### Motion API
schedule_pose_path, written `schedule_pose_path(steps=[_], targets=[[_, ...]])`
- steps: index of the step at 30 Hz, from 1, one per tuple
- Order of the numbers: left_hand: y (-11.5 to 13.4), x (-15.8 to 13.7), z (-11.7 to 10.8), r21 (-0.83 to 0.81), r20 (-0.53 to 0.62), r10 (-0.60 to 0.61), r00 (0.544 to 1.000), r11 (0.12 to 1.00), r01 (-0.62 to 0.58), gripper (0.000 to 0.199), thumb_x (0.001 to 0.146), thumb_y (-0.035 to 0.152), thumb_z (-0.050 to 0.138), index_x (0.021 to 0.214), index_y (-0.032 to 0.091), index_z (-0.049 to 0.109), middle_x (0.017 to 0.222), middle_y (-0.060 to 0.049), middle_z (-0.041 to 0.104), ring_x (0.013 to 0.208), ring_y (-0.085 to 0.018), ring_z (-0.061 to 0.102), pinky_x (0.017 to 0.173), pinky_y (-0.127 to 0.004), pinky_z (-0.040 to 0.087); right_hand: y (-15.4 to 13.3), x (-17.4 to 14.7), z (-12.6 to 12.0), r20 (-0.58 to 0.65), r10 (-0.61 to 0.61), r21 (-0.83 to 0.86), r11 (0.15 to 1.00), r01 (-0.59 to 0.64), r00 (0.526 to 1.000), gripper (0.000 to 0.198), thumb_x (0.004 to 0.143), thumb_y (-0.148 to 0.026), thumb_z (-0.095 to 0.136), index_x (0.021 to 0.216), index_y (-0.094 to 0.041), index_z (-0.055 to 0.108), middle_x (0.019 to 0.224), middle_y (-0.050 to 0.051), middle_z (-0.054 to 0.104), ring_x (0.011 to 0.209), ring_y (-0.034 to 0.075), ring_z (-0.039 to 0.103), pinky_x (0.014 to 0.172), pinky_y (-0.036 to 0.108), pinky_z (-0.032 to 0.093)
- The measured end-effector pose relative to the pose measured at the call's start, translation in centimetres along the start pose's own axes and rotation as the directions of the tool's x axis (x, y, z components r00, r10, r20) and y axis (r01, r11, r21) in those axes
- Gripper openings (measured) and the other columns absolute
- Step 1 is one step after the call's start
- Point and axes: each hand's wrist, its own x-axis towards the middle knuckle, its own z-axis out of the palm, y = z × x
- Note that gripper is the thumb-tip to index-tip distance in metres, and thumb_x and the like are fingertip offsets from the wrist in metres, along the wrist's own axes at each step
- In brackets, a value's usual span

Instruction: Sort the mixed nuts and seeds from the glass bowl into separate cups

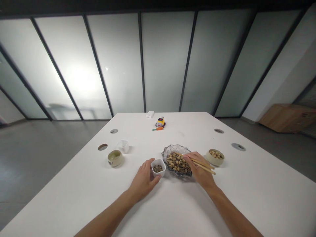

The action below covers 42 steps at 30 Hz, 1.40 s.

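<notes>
My left hand (145,177) is closed around the side of a small white square cup (161,173), thumb at the front and fingers behind. Dark striped seeds (157,168) lie in that cup. Just right of it stands a clear glass bowl (170,148) with a scalloped rim, filled with a mix of pistachios and sunflower seeds (178,163). Above the bowl's right side, my right hand (199,169) grips a pair of wooden chopsticks (202,164). Their tips reach into the bowl; whether they pinch anything is too small to tell.
A ceramic bowl of pistachios (215,158) stands right of the glass bowl. At left are another ceramic bowl (115,158) and a white plastic cup (123,146). Farther back lie a toy car (160,122), a toy carrot (158,129) and a white device (150,114). The white table (138,210) has round holes.
</notes>
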Motion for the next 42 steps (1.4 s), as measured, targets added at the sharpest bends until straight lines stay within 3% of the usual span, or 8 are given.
schedule_pose_path(steps=[13,21,27,32,34,38,42], targets=[[0.2,0.0,-0.1,0.012,-0.001,0.025,1.000,1.000,-0.025,0.060,0.091,0.029,0.072,0.147,0.021,0.052,0.146,-0.015,0.064,0.135,-0.034,0.061,0.119,-0.053,0.046,-0.1,-0.5,-0.3,0.051,-0.060,-0.028,0.998,0.062,0.997,0.039,0.106,-0.056,0.059,0.091,-0.025,0.079,0.092,0.007,0.077,0.087,0.024,0.073,0.083,0.040,0.064],[0.2,-0.1,-0.1,0.012,-0.011,0.038,0.999,0.999,-0.038,0.059,0.091,0.028,0.072,0.146,0.023,0.052,0.145,-0.013,0.064,0.134,-0.033,0.062,0.118,-0.052,0.047,0.8,-0.5,-0.2,0.161,-0.018,0.006,1.000,0.018,0.987,0.035,0.107,-0.050,0.059,0.096,-0.025,0.081,0.101,0.008,0.078,0.097,0.023,0.074,0.087,0.038,0.062],[0.1,0.0,-0.1,0.009,0.004,0.032,0.999,0.999,-0.032,0.060,0.091,0.029,0.071,0.147,0.022,0.051,0.147,-0.015,0.063,0.136,-0.033,0.061,0.119,-0.053,0.046,0.5,-0.4,-0.5,0.116,-0.003,-0.017,1.000,0.005,0.993,0.039,0.106,-0.054,0.059,0.094,-0.024,0.081,0.099,0.008,0.078,0.093,0.023,0.074,0.086,0.037,0.061],[0.2,0.0,-0.1,0.005,-0.005,0.036,0.999,0.999,-0.036,0.061,0.091,0.028,0.071,0.148,0.022,0.051,0.148,-0.015,0.063,0.137,-0.033,0.060,0.119,-0.054,0.045,-0.5,0.2,-1.3,-0.015,0.003,-0.035,0.999,-0.003,1.000,0.047,0.103,-0.063,0.059,0.086,-0.024,0.079,0.089,0.009,0.077,0.085,0.025,0.073,0.083,0.040,0.062],[0.2,0.0,-0.1,0.008,-0.002,0.032,0.999,0.999,-0.032,0.061,0.091,0.029,0.071,0.148,0.022,0.051,0.148,-0.016,0.064,0.137,-0.034,0.060,0.119,-0.054,0.045,-1.0,0.1,-1.5,-0.032,0.054,0.055,0.997,-0.052,0.998,0.045,0.103,-0.062,0.060,0.088,-0.024,0.079,0.091,0.009,0.078,0.087,0.026,0.074,0.083,0.040,0.064],[0.2,0.0,-0.1,0.011,0.001,0.039,0.999,0.999,-0.039,0.061,0.091,0.030,0.072,0.148,0.023,0.052,0.146,-0.015,0.064,0.134,-0.034,0.062,0.118,-0.054,0.047,-2.3,-0.3,-1.7,0.080,0.127,0.269,0.952,-0.144,0.989,0.039,0.103,-0.057,0.063,0.092,-0.023,0.079,0.097,0.009,0.078,0.087,0.025,0.077,0.079,0.038,0.067],[0.1,0.0,0.0,0.019,-0.004,0.044,0.999,0.999,-0.044,0.061,0.091,0.029,0.072,0.148,0.024,0.051,0.147,-0.015,0.063,0.135,-0.034,0.061,0.118,-0.054,0.047,-3.3,-0.5,-1.8,0.029,0.021,0.157,0.987,-0.026,0.999,0.040,0.103,-0.058,0.063,0.086,-0.025,0.079,0.089,0.008,0.077,0.084,0.024,0.074,0.077,0.036,0.065]])
